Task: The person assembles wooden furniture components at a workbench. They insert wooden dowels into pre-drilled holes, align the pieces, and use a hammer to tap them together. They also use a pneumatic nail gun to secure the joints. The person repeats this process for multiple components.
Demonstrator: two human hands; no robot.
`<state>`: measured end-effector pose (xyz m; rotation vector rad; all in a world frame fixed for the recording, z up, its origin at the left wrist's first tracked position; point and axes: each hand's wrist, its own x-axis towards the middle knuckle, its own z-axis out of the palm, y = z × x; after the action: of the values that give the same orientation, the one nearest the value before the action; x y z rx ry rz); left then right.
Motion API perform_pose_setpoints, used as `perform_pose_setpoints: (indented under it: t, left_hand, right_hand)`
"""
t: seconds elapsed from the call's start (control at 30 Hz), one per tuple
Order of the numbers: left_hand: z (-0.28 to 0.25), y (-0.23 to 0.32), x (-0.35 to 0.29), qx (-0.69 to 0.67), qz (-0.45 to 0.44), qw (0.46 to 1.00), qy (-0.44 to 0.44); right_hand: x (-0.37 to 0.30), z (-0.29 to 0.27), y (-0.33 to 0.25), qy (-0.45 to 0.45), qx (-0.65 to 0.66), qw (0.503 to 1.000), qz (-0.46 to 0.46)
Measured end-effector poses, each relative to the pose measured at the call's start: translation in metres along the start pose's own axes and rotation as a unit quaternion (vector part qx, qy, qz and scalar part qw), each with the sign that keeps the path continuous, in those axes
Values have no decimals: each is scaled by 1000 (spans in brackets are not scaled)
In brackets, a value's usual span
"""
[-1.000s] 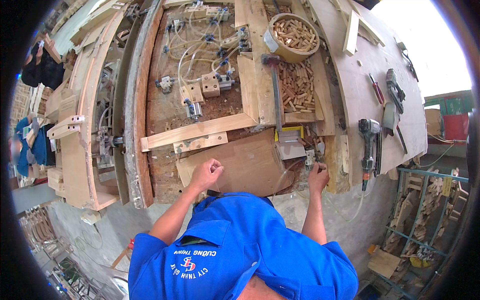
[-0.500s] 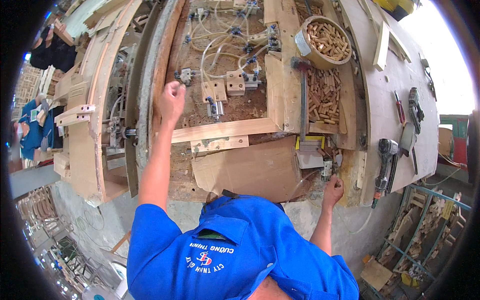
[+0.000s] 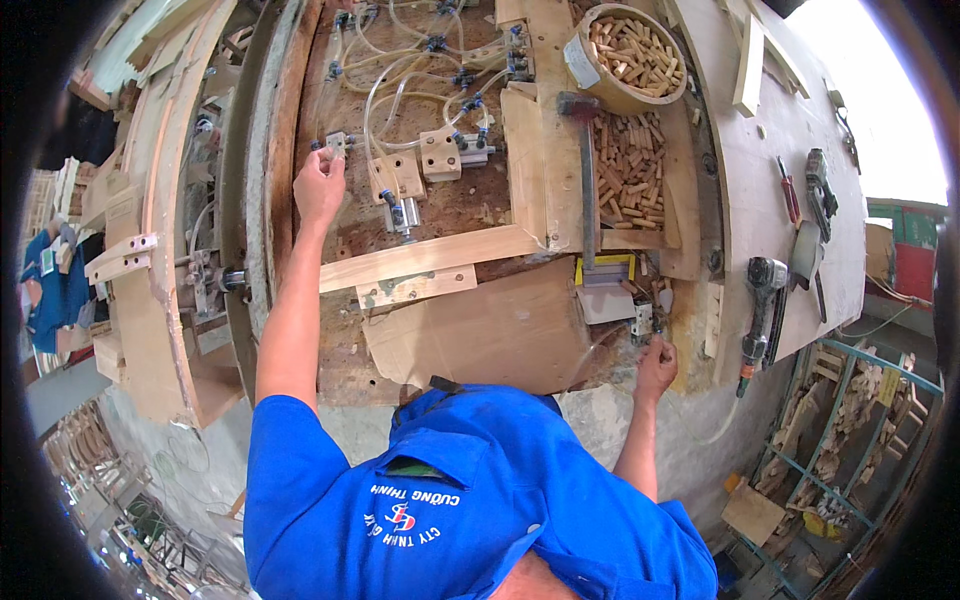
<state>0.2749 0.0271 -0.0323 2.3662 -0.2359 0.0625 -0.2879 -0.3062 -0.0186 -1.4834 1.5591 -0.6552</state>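
Reaching far forward, left hand (image 3: 318, 188) closed around a small metal pneumatic valve (image 3: 337, 143) fixed on the wooden jig board (image 3: 440, 205), clear air hoses (image 3: 400, 75) looping just beyond. Right hand (image 3: 656, 368) low at the near edge of the desk (image 3: 790, 120), fingers pinched on a small switch block (image 3: 643, 322) beside a yellow-framed plate (image 3: 604, 268). Further out: hammer (image 3: 584, 170) lying across the board, loose wooden dowels (image 3: 632, 165) beside it, round bucket of dowels (image 3: 628, 55) above, power drill (image 3: 760, 305) at right.

You're over a wooden workbench (image 3: 790, 110); bright daylight top right, metal rack (image 3: 850, 440) w/ wood pieces at right.
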Motion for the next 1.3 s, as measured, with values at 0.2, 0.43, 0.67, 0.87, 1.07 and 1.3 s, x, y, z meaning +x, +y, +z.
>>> perform_pose_setpoints:
  t: [0.2, 0.43, 0.67, 0.87, 1.07, 1.3]
  left_hand:
    - [-2, 0, 0, -5, -9, 1000, -2]
    - [-4, -3, 0, 2, -3, 1000, -9]
    - [-5, -17, 20, 20, 79, 996, -26]
    - [-9, -23, 44, 57, 44, 991, -116]
    - [-2, -18, 17, 33, 121, 992, -24]
    - [1, -14, -1, 37, 132, 991, 9]
  right_hand:
    - [-5, 0, -7, -5, 0, 1000, 0]
    - [-15, -10, -1, 2, 24, 999, 39]
    - [-15, -11, 1, -3, 41, 998, 43]
    - [-8, -9, 5, 5, 45, 997, 63]
    - [-7, -7, 6, 7, 60, 996, 59]
    - [-8, -4, 7, 19, 55, 997, 47]
